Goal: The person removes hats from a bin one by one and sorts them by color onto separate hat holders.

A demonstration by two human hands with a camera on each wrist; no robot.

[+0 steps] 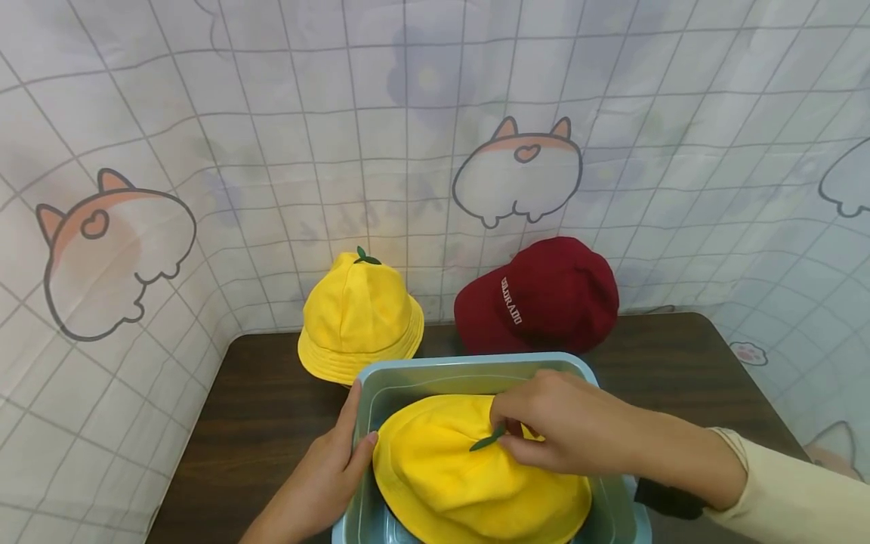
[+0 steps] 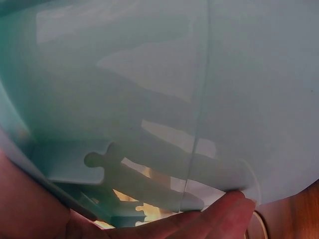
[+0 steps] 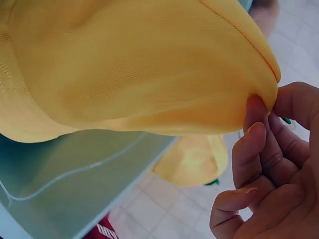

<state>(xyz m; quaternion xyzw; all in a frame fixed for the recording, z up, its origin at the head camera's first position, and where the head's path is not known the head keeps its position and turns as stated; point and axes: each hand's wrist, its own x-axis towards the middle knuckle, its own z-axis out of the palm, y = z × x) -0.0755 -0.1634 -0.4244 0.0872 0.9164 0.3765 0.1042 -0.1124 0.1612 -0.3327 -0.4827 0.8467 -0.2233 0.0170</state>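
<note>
My right hand pinches the top of a yellow bucket hat beside its green leaf sprout. The hat is brim-down inside a light blue-green plastic bin. In the right wrist view, thumb and fingertips of the right hand squeeze a fold of the hat's cloth. My left hand grips the bin's left side, thumb over the rim and fingers along the outer wall. Close up, the left wrist view has the bin's wall above the left hand's fingers.
Behind the bin, a second yellow bucket hat with a green sprout stands on the dark wooden table. To its right is a dark red cap lettered COLORADO. A white grid-patterned curtain borders the table's back and sides.
</note>
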